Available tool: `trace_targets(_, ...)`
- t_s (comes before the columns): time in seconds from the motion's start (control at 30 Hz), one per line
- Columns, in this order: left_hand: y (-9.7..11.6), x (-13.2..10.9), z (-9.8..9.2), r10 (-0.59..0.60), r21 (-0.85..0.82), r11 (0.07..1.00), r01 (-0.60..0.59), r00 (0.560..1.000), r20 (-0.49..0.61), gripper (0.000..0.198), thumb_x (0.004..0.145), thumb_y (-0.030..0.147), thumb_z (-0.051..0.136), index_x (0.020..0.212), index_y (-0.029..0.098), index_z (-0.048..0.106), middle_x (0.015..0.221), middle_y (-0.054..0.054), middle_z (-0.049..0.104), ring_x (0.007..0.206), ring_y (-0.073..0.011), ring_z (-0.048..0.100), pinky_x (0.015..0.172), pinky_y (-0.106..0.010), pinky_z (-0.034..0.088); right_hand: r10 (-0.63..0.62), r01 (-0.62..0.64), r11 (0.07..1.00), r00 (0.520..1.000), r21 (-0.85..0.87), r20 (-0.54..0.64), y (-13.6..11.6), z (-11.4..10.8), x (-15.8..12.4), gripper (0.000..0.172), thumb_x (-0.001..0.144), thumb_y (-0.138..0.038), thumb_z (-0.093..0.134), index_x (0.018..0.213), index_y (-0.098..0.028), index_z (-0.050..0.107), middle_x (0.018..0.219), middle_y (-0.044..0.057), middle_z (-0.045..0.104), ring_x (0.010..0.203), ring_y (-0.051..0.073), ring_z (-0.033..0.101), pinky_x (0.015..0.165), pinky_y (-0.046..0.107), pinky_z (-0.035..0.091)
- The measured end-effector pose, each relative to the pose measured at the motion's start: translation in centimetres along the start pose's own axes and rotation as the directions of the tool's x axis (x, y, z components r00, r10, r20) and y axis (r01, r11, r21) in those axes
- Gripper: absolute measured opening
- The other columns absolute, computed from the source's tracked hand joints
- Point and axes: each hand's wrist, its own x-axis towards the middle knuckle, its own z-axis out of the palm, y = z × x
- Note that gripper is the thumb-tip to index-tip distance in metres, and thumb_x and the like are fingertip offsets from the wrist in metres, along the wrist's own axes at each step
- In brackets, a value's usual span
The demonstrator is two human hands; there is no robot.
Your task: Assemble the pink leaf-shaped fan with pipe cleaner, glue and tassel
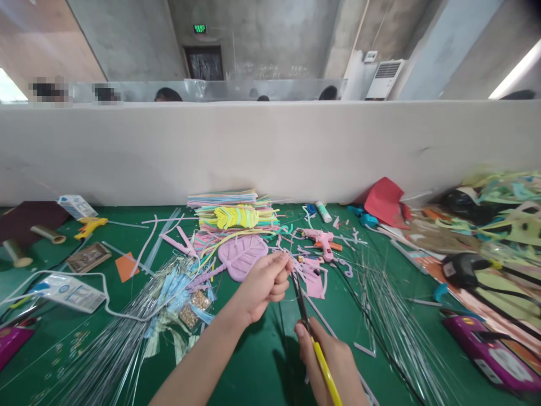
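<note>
My left hand point(268, 287) is closed in a pinch over the middle of the table, its fingertips hiding whatever they hold. Just right of and below it, my right hand point(327, 361) is wrapped round a yellow-handled tool point(323, 366) with long, narrow dark jaws or blades. The tool's tip points up and comes close to my left fingers; I cannot tell whether it touches. Behind the left wrist lies a purple leaf made of pipe cleaners point(243, 256). A pink glue gun point(323, 242) rests beyond the tool, among purple pipe cleaner scraps point(315, 285).
Bundled pipe cleaners point(236, 217) lie by the white partition point(270, 152). Thin wires spread left point(114, 338) and right point(389, 316) on the green table. A yellow glue gun point(89, 226) and a carton point(71, 292) stand left, a magenta device point(490, 349) right. Heads show behind the partition.
</note>
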Motion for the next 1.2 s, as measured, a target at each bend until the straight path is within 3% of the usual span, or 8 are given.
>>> trace_targets(0.23, -0.6, 0.6, -0.3, -0.01, 0.017, 1.0, 0.011, 1.0, -0.029, 0.025, 0.094, 0.033, 0.046, 0.075, 0.017, 0.045, 0.05, 0.012, 0.021, 0.039, -0.0028, 0.011, 0.035, -0.015, 0.008, 0.066, -0.069, 0.996, 0.997, 0.054, 0.047, 0.4, 0.5, 0.1, 0.04, 0.095, -0.055, 0.033, 0.074, -0.024, 0.047, 0.048, -0.002, 0.055, 0.029, 0.013, 0.047, 0.036, 0.023, 0.032)
trace_targets(0.5, -0.7, 0.6, -0.3, -0.001, 0.004, 1.0, 0.002, 0.999, -0.046, 0.027, 0.095, 0.034, 0.045, 0.074, 0.017, 0.044, 0.05, 0.012, 0.021, 0.039, -0.0026, 0.011, 0.036, -0.014, 0.01, 0.091, -0.09, 0.996, 0.994, -0.012, 0.059, 1.1, 0.9, 0.2, 0.042, 0.096, -0.056, 0.027, 0.077, -0.024, 0.048, 0.046, -0.002, 0.054, 0.03, 0.016, 0.05, 0.037, 0.024, 0.033)
trace_targets(0.73, -0.7, 0.7, 0.0, 0.001, 0.001, 1.0, -0.001, 0.998, -0.061, 0.027, 0.096, 0.031, 0.041, 0.074, 0.017, 0.044, 0.05, 0.012, 0.021, 0.039, -0.0028, 0.011, 0.035, -0.014, 0.009, -0.005, 0.011, 0.993, 0.999, -0.121, 0.047, 1.6, 1.0, 0.4, 0.041, 0.097, -0.051, 0.028, 0.079, -0.023, 0.052, 0.045, -0.001, 0.058, 0.032, 0.016, 0.054, 0.037, 0.023, 0.031)
trace_targets(0.97, -0.5, 0.6, 0.0, 0.015, -0.025, 1.0, -0.017, 0.996, -0.091, 0.027, 0.095, 0.031, 0.043, 0.072, 0.017, 0.043, 0.049, 0.012, 0.02, 0.039, -0.0027, 0.01, 0.036, -0.014, 0.009, -0.182, 0.14, 0.956, 0.972, -0.257, -0.148, 2.5, 1.4, 0.6, 0.041, 0.097, -0.052, 0.03, 0.073, -0.023, 0.046, 0.043, -0.002, 0.055, 0.034, 0.019, 0.057, 0.037, 0.025, 0.033)
trace_targets(1.2, 0.5, 0.4, -0.5, 0.023, -0.051, 0.998, -0.028, 0.996, -0.085, 0.026, 0.094, 0.032, 0.047, 0.073, 0.017, 0.045, 0.049, 0.012, 0.017, 0.039, -0.0031, 0.009, 0.036, -0.014, 0.01, -0.09, 0.045, 0.972, 0.979, -0.232, -0.186, 1.6, -0.8, 1.2, 0.041, 0.094, -0.057, 0.034, 0.074, -0.024, 0.049, 0.043, -0.005, 0.053, 0.033, 0.016, 0.055, 0.038, 0.023, 0.037)
